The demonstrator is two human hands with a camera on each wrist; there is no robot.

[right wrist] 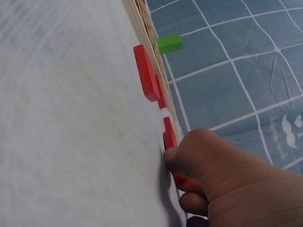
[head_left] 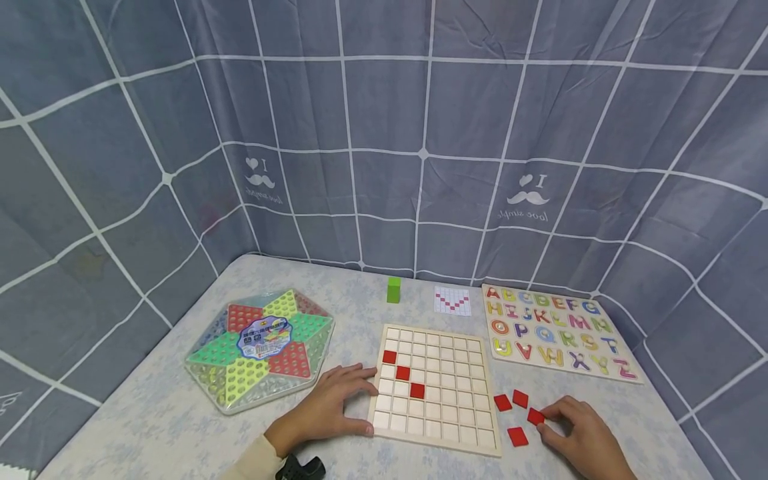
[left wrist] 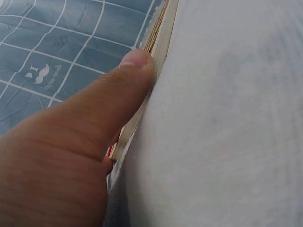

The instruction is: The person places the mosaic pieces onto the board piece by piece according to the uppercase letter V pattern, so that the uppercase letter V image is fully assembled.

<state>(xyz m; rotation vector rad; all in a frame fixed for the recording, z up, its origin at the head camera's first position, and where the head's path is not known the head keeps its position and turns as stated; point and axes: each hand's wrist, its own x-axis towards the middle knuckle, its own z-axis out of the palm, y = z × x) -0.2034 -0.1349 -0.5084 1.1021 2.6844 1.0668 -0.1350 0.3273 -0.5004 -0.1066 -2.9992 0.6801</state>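
A square wooden grid board (head_left: 433,393) lies in front of me in the head view. Three red square tiles sit in its cells, stepping diagonally down from the left: an upper tile (head_left: 389,357), a middle tile (head_left: 403,373) and a lower tile (head_left: 417,391). My left hand (head_left: 333,407) rests at the board's left edge, thumb and fingers spread and touching its side. Right of the board, my right hand (head_left: 579,433) pinches a red tile (head_left: 535,417) between thumb and fingers, at the table surface. Three loose red tiles (head_left: 517,437) lie beside it.
A star-patterned Chinese checkers set (head_left: 249,380) lies at the left. Behind the board are a green block (head_left: 393,291) and a pattern card (head_left: 453,301). An alphabet puzzle board (head_left: 558,333) lies at the back right. A grey-blue checked curtain (head_left: 384,180) surrounds the table.
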